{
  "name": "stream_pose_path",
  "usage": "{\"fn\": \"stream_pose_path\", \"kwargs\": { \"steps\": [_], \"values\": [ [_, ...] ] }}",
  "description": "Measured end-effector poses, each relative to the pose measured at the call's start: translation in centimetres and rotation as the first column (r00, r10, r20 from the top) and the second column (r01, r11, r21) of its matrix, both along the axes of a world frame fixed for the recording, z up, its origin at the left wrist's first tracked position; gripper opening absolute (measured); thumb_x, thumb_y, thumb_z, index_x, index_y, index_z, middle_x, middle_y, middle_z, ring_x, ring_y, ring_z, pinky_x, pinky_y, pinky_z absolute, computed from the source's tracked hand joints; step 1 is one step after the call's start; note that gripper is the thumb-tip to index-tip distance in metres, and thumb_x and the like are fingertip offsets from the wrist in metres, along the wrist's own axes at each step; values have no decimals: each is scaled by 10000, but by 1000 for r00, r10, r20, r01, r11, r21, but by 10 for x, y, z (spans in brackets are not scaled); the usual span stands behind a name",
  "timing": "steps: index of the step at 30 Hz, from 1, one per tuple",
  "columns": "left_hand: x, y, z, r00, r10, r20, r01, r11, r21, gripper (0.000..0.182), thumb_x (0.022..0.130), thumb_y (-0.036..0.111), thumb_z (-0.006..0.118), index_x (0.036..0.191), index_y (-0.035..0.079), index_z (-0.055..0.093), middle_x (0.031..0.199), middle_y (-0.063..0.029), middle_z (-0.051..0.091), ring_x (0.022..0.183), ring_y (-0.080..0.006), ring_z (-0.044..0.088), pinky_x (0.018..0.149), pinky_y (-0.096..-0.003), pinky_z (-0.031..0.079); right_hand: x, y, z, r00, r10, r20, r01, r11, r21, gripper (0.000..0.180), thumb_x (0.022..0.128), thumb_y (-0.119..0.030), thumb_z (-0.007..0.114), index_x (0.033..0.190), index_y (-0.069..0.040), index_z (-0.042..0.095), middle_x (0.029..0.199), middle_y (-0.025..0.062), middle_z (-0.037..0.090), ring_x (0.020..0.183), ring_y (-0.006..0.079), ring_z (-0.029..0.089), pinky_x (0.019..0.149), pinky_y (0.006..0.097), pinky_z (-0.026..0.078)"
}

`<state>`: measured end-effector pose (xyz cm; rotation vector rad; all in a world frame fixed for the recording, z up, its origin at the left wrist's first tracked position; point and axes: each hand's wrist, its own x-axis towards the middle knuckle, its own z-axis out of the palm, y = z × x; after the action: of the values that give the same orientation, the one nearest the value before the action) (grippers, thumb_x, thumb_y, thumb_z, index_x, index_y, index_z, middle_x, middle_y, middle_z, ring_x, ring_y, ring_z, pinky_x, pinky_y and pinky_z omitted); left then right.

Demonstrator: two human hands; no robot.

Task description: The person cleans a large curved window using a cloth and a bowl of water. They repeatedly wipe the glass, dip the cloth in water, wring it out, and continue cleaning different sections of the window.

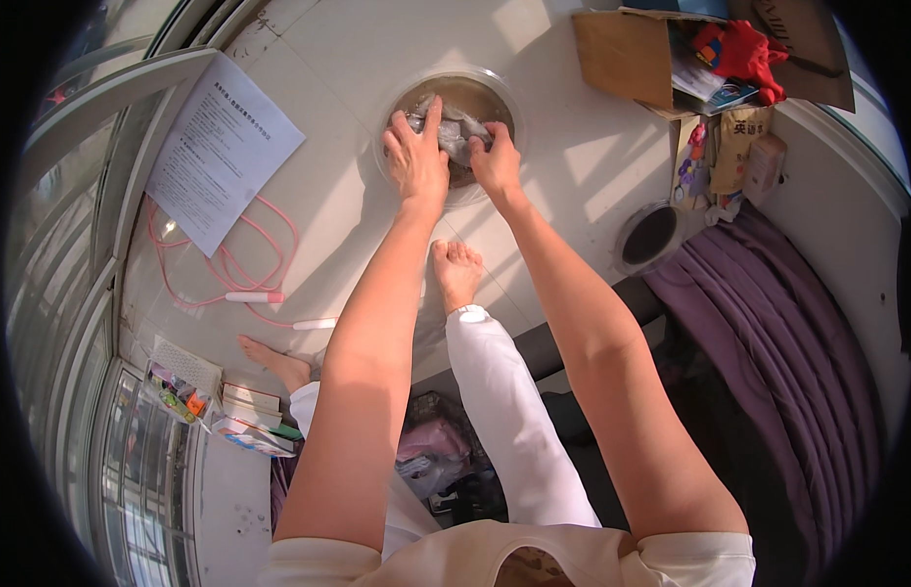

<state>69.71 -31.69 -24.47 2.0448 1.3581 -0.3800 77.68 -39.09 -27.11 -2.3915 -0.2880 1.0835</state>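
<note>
A round clear plastic basin (524,132) on the tiled floor holds murky brown water (455,84). In it lies a wet, crumpled grey cloth (451,133). My left hand (417,158) is over the cloth's left side, fingers spread and bent, the thumb beside its near edge; some fingertips are hidden. From the right, my right hand (498,160) grips the cloth's edge between thumb and bent fingers. Both hands are inside the basin's rim, with the cloth bunched between them.
My bare foot (459,271) is just below the basin. Left are a printed sheet (224,147) and a pink skipping rope (279,257). Right are a cardboard box (624,59) of odds and ends, a tub of dark liquid (650,233) and a purple curtain (764,315).
</note>
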Motion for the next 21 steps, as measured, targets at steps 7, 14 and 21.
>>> {"fn": "stream_pose_path", "kwargs": {
  "steps": [7, 14, 21],
  "values": [
    [15, -20, 0, 652, 719, 241, -453, 624, -636, 391, 744, 6, 562, 1133, 33, 527, 1032, -224, 558, 1006, -379, 518, 895, -443, 398, 13, 16, 19, 261, -554, -791, 700, 672, -240, 440, 928, -499, 409, 971, -84, 549, 827, 36, 581, 729, 191, 570, 699, 357, 498],
    [11, -39, 68, 846, 316, 430, -202, 935, -290, 268, 895, 132, 507, 1114, 5, 417, 1071, -260, 537, 955, -411, 543, 796, -466, 430, 25, 21, 50, 45, -515, -856, 740, 593, -317, 305, 878, -354, 584, 1056, -127, 486, 831, 154, 602, 695, 224, 625, 507, 307, 543],
    [12, -24, 109, 867, 373, 330, -202, 869, -452, 288, 954, 196, 384, 1113, -43, 364, 1034, -304, 525, 933, -441, 558, 720, -496, 471, 17, 26, 64, 87, -530, -844, 737, 604, -303, 269, 913, -366, 523, 881, -99, 521, 683, 64, 591, 455, 126, 530, 374, 219, 460]
  ]
}}
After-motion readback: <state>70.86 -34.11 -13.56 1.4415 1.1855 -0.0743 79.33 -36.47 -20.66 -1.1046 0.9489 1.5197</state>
